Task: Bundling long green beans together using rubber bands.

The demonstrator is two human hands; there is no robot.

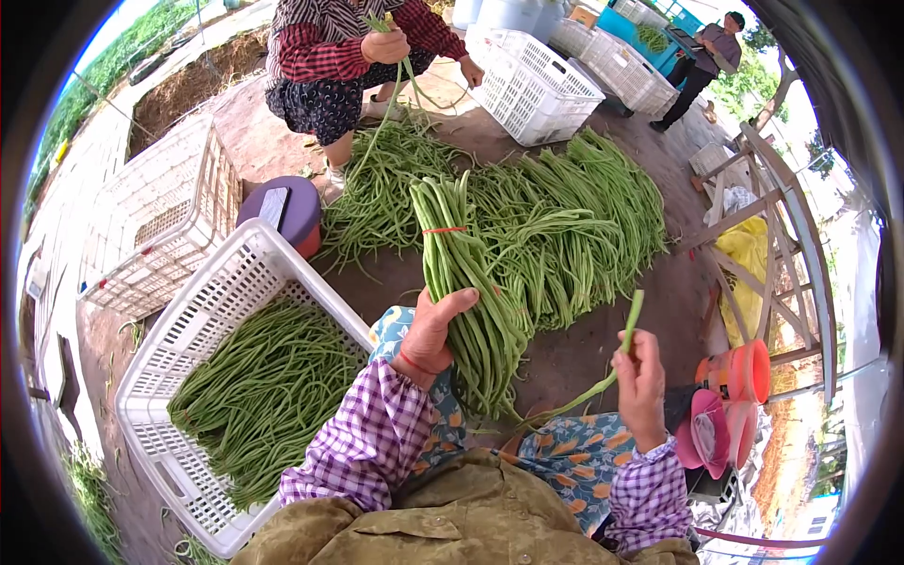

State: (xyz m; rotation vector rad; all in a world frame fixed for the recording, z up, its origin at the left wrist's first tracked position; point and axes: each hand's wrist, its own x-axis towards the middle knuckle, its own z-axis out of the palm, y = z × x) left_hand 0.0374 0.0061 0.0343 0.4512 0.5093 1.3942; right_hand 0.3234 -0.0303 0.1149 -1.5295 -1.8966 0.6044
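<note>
My left hand (432, 335) grips a thick bundle of green yardlong beans (470, 304), which a red band (444, 229) circles near its upper end. A single bean (600, 385) is pinched between the thumb and fingers of my right hand (641, 381), its tip pointing up and its length trailing down towards my lap. Beyond the bundle, a wide heap of yardlong beans (565, 233) lies on the ground. At my left, a white plastic crate (166, 431) holds many more beans (272, 395).
Across the heap a person (385, 48) squats, holding several beans. Another person (710, 60) stands farther back. White crates (522, 85) stand behind the heap and at the left (169, 219), beside a purple-topped stool (300, 205). Orange buckets (734, 374) and a wooden frame (770, 282) are at the right.
</note>
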